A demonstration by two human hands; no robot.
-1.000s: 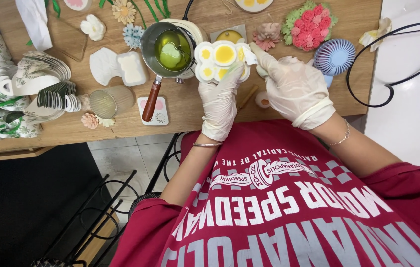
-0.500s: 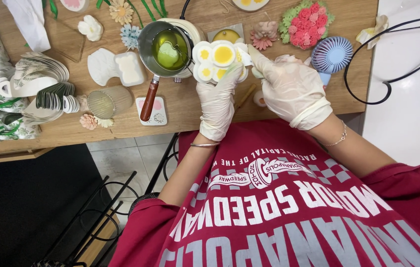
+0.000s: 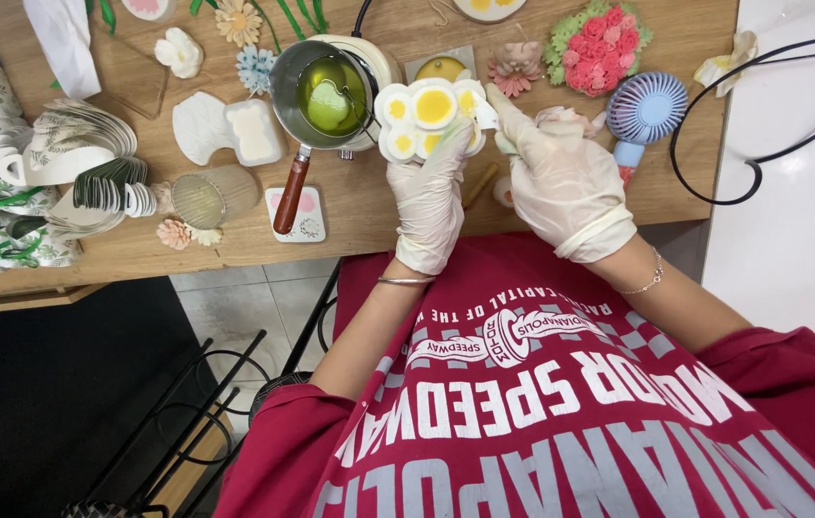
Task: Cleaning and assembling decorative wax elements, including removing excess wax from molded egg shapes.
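Both my hands wear thin white gloves. My left hand (image 3: 425,197) holds up a white flower-shaped mould (image 3: 426,117) with several yellow centres, just above the table's front half. My right hand (image 3: 561,182) is closed on the mould's right edge, with the index finger stretched along it. To the left of the mould a small metal saucepan (image 3: 323,94) with a wooden handle holds yellow-green liquid and sits on a white round heater.
The wooden table (image 3: 369,216) carries wax flowers, a pink and green flower piece (image 3: 597,43), a blue hand fan (image 3: 645,110), white mould blocks (image 3: 227,129) and a ribbed glass dish (image 3: 208,197). A black cable (image 3: 762,173) loops over the white surface at right. Black wire racks stand on the floor below.
The mould and both hands have stayed in almost the same place above the table. My right hand's fingers have shifted slightly along the mould's right edge.
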